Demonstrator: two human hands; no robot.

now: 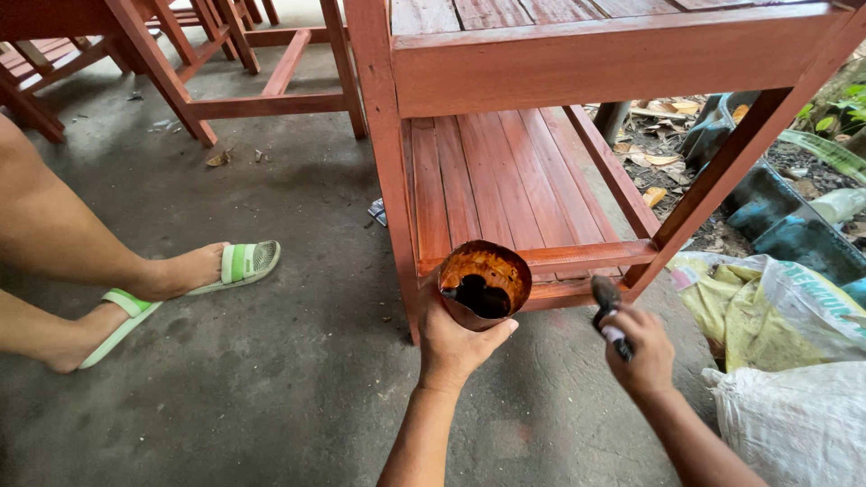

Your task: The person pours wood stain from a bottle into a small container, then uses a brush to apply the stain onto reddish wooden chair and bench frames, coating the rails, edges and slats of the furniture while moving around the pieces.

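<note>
At lower centre of the frame, my left hand (456,343) grips a round stain-smeared cup of dark liquid (484,283). Just right of it, my right hand (639,350) closes around a dark-tipped brush (606,304), near the reddish-brown slatted wooden table (595,59).

Outdoor work yard, grey concrete floor (271,379), flat daylight.
A red-stained slatted wooden table (595,54) stands at centre, its lower shelf (496,176) beneath. Behind and left of it, more red wooden frames (225,72). Right of it, sacks (794,361), dry leaves (663,158) and dirt.
</note>
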